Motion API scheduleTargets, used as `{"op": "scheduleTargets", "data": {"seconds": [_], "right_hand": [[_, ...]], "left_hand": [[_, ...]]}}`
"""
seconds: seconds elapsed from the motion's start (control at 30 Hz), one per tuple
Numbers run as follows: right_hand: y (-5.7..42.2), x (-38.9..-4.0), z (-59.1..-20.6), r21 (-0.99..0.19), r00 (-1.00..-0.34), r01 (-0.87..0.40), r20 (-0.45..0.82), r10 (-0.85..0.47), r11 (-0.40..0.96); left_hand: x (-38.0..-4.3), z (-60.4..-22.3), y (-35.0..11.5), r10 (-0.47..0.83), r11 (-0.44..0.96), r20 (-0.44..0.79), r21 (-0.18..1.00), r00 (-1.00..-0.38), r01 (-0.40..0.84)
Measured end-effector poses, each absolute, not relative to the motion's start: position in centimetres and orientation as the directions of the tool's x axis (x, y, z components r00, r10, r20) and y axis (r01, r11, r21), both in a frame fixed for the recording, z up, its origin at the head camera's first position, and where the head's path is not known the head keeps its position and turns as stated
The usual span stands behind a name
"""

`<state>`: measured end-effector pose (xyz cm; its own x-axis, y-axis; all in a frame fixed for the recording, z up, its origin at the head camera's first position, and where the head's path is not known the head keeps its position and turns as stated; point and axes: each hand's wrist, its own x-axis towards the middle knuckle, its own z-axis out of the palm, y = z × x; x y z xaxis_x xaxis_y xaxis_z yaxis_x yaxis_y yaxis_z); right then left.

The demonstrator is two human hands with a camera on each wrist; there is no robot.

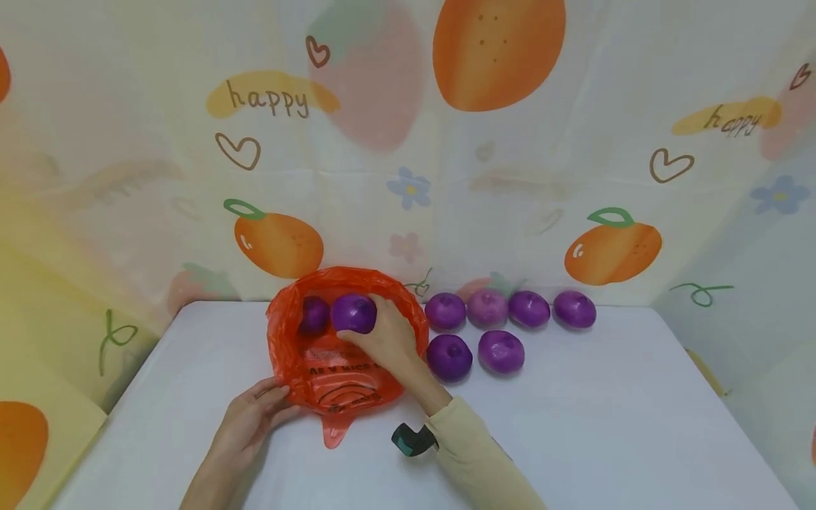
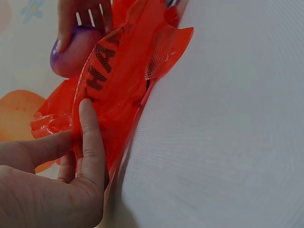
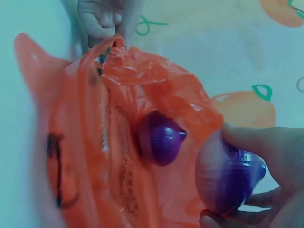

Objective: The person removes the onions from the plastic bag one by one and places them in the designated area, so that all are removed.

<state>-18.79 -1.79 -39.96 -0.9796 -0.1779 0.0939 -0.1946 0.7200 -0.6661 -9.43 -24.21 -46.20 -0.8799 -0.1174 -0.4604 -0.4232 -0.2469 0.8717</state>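
Observation:
A red plastic bag (image 1: 280, 354) lies with its mouth held wide, black print on its inner side. My left hand (image 1: 250, 419) pinches the bag's near left rim; the left wrist view shows its fingers (image 2: 92, 137) on both sides of the film. My right hand (image 1: 394, 340) grips a purple onion (image 1: 353, 313) between thumb and fingers over the bag's mouth. Another purple onion (image 1: 314, 316) sits inside the bag, also plain in the right wrist view, apart from the held onion (image 3: 225, 175).
To the right of the bag, several purple onions stand in two rows: a back row (image 1: 530, 309) by the printed backdrop and a shorter front row (image 1: 501, 352). They rest on a white table (image 1: 605, 425). A dark wrist device (image 1: 411, 440) shows beside the right sleeve.

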Motion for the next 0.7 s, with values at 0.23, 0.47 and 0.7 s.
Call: {"op": "scheduleTargets", "data": {"seconds": [0.23, 0.47, 0.7], "right_hand": [[0.8, -17.4, -39.9, -0.731, -0.965, -0.255, 0.148, -0.218, 0.633], [4.6, -16.8, -39.2, -0.737, -0.947, -0.32, 0.25, -0.2, 0.596], [8.7, -16.8, -38.9, -0.745, -0.951, -0.3, 0.281, -0.128, 0.596]], "left_hand": [[-9.3, -46.0, -24.3, -0.109, -0.256, -0.461, 0.869, -0.881, -0.424], [-9.4, -45.9, -24.4, -0.118, -0.248, -0.483, 0.86, -0.868, -0.445], [-9.3, -45.9, -24.5, -0.139, -0.235, -0.503, 0.854, -0.853, -0.464]]}}
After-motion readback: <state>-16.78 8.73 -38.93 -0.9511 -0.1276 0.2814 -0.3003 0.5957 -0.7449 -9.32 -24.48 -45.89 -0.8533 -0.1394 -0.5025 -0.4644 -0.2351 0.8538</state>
